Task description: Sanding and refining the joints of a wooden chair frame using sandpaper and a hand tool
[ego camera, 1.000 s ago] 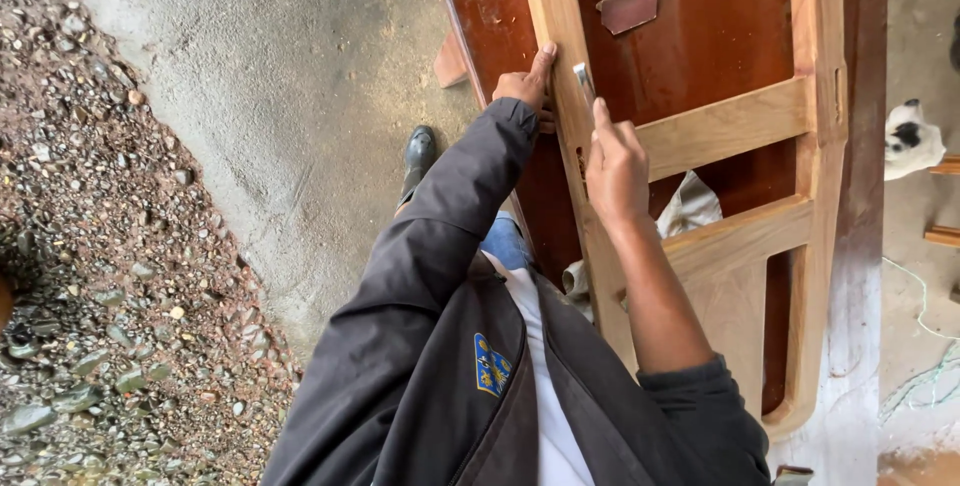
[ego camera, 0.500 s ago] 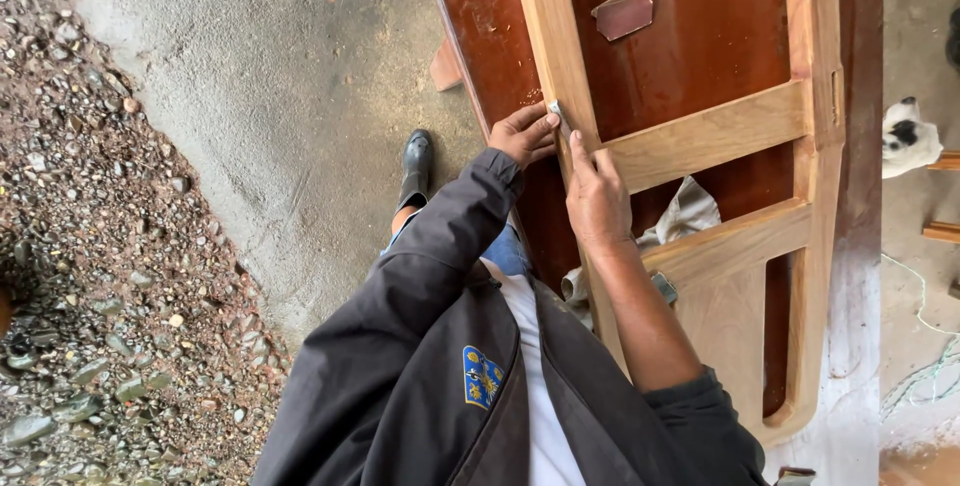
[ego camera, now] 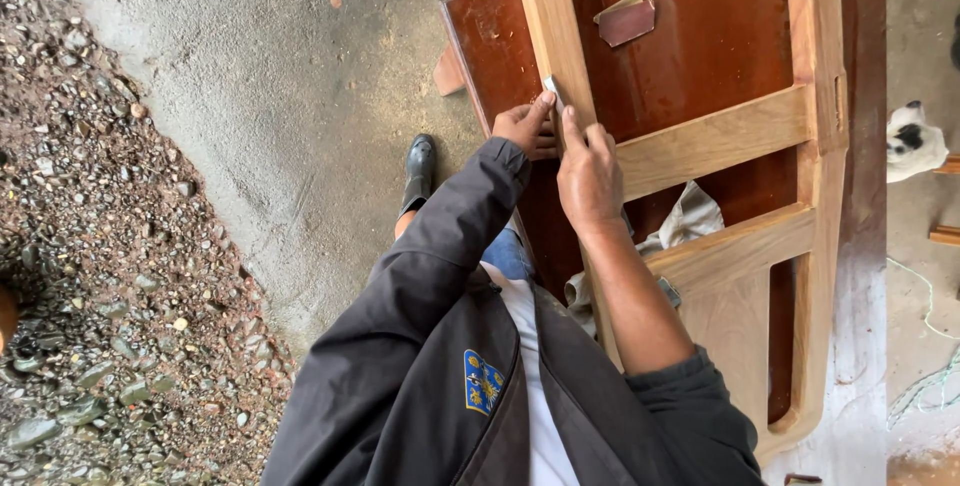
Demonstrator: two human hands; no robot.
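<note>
Sandpaper (ego camera: 551,88), a small grey folded piece, lies pinched against the left rail of the pale wooden frame (ego camera: 715,136) by both hands. Left hand (ego camera: 527,126) and right hand (ego camera: 588,174) grasp it together, fingers curled. Farther off, a reddish sandpaper scrap (ego camera: 627,20) rests on the dark red board (ego camera: 720,36).

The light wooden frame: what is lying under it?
Under the wooden frame lie a dark red-brown board, with sandpaper, and a pale cloth. The board's support is hidden.
</note>
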